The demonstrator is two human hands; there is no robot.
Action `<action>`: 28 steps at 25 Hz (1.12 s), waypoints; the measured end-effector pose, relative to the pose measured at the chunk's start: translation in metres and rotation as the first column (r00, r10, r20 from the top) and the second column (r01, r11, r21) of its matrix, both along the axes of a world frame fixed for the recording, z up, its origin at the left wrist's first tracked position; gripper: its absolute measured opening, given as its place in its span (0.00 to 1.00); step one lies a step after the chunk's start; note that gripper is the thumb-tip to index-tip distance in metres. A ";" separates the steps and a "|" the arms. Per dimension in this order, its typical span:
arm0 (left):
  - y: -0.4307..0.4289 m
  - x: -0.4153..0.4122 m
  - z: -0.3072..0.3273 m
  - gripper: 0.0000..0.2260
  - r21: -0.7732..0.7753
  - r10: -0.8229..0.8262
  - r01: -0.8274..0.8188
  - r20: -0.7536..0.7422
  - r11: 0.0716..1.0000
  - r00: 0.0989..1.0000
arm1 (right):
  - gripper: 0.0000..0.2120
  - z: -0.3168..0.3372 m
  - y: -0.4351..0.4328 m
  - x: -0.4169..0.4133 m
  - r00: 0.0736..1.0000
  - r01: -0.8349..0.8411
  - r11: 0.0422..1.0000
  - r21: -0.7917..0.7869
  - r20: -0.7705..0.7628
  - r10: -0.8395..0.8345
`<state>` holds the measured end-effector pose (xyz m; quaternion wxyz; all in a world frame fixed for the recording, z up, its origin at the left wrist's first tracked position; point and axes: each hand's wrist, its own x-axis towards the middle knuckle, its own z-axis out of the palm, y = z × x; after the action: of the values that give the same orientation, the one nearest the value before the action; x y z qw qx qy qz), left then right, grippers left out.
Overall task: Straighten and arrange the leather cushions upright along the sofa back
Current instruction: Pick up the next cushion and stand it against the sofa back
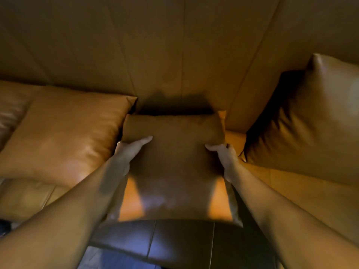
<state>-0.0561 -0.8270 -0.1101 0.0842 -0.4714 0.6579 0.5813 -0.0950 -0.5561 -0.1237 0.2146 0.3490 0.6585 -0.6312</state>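
1. Centrally, a tan leather middle cushion [174, 162] is seen held between two bare hands, in front of the sofa back [155, 45].
2. The left hand [130, 150] is placed on the cushion's left edge; its thumb is laid flat on the front face, pointing inward. The other fingers are hidden behind the edge, so the grip is recorded as clenched on the middle cushion.
3. The right hand [223, 154] is placed on the right edge in the mirrored way, thumb on the face, remaining fingers out of sight behind; grip likewise closed on the middle cushion.
4. The cushion's top edge is observed near the sofa back, with a dark shadow cast on the backrest just above it. Whether the two are touching cannot be told.
5. A left cushion [64, 136] is noted beside the held one, leaning back and tilted toward the left.
6. A right cushion [310, 123] is noted propped against the sofa's right corner, apart from the held one; bare sofa seat [256, 177] is visible between them.
7. Slight motion blur is recorded over the whole view.
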 end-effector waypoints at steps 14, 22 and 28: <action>0.025 -0.063 0.149 0.58 0.016 -0.012 0.020 -0.369 1.000 0.929 | 0.45 0.116 0.045 -0.030 0.922 -0.086 0.996 -0.023 -0.380 0.071; 0.014 -0.086 0.124 0.55 0.184 -0.019 0.070 -0.268 0.980 0.963 | 0.56 0.102 0.035 -0.056 0.941 -0.169 0.980 -0.103 -0.312 0.129; 0.026 -0.104 0.121 0.54 0.097 0.081 -0.057 -0.267 0.994 0.960 | 0.51 0.100 0.022 -0.068 0.923 -0.018 1.000 0.000 -0.385 0.016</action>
<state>-0.1604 -0.8011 0.0112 -0.0058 -0.4062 0.6200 0.6712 -0.1629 -0.5339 -0.0236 0.0872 0.2122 0.6898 -0.6867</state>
